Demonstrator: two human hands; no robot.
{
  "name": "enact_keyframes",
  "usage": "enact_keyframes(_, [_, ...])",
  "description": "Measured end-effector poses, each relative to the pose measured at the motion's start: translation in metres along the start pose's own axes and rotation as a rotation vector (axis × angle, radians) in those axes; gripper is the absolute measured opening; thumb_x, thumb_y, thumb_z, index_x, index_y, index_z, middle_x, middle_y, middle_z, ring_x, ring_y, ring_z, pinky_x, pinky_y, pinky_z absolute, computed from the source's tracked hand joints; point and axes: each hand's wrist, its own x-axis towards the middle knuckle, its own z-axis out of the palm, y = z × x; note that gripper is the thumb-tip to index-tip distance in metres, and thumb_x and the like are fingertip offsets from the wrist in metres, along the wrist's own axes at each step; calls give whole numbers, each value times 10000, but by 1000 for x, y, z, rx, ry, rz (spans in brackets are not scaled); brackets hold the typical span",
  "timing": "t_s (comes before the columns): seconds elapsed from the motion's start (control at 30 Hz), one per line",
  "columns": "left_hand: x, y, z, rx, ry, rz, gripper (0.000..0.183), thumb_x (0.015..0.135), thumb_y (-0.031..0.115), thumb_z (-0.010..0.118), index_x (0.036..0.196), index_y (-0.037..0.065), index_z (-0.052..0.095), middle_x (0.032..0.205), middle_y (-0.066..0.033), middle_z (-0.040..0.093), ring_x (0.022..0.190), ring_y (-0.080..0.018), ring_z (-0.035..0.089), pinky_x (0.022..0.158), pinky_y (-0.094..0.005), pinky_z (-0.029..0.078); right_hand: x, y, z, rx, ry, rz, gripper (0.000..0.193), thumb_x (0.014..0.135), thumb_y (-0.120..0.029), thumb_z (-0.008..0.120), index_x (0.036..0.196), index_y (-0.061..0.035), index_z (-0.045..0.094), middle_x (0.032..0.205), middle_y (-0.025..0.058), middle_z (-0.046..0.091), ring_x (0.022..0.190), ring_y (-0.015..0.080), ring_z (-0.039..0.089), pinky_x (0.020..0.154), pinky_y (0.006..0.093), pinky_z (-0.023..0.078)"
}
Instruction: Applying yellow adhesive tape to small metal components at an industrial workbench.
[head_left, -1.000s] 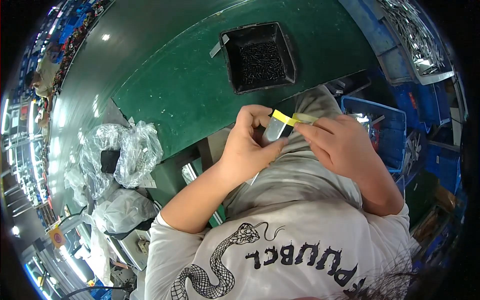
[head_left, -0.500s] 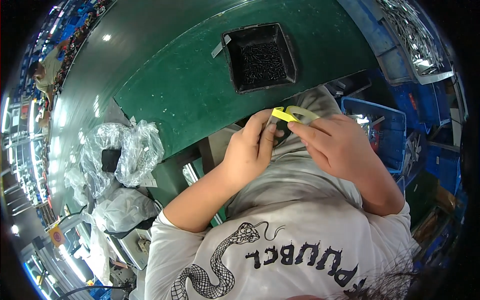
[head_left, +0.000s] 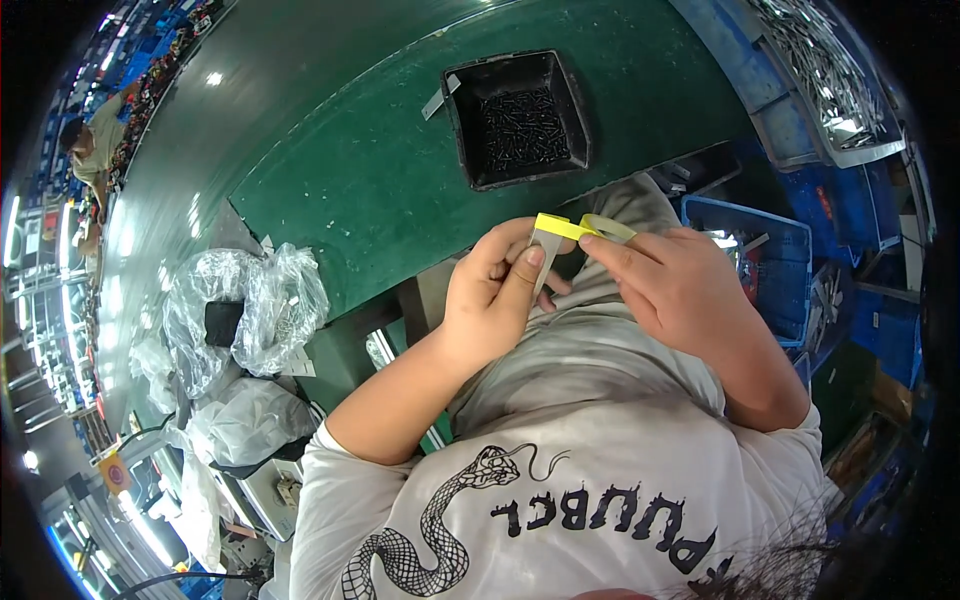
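My left hand (head_left: 497, 290) is closed on a thin flat grey strip (head_left: 545, 262), held between thumb and fingers over my lap. Across the strip's top end lies a band of bright yellow tape (head_left: 557, 226), which runs to the right into a roll of yellow tape (head_left: 608, 226). That roll is gripped by my right hand (head_left: 680, 285), its thumb and forefinger close to where the band leaves it. Part of the roll is hidden behind the right fingers.
A black bin (head_left: 520, 125) of small dark screw-like parts stands on the green table (head_left: 370, 180), with a flat metal piece (head_left: 440, 98) against it. Clear plastic bags (head_left: 245, 310) lie at left. Blue crates (head_left: 760, 215) with metal parts stand at right.
The grey strip is turned more upright and shows more of its face. The yellow band now lies flatter across its top end. My left hand has shifted slightly left.
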Motion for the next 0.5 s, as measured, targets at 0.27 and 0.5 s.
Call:
enact_keyframes(0.27, [1,-1,-2,-62,-40,-45,274,1039,77,426,1289,-34,444,1125,-175,647,753,-160,655,579,-251,536,1,2,0,-33,-15,15,425,795,-68,631,1217,-119,646,755,41,593,602,246,567,583,361,440])
enact_keyframes(0.5, [2,7,-4,-117,58,-134,171,1025,68,433,1171,-14,466,994,-142,665,685,-146,636,570,-246,527,8,1,4,-34,-52,17,430,788,-77,637,1215,-130,650,750,37,587,579,243,539,573,357,428])
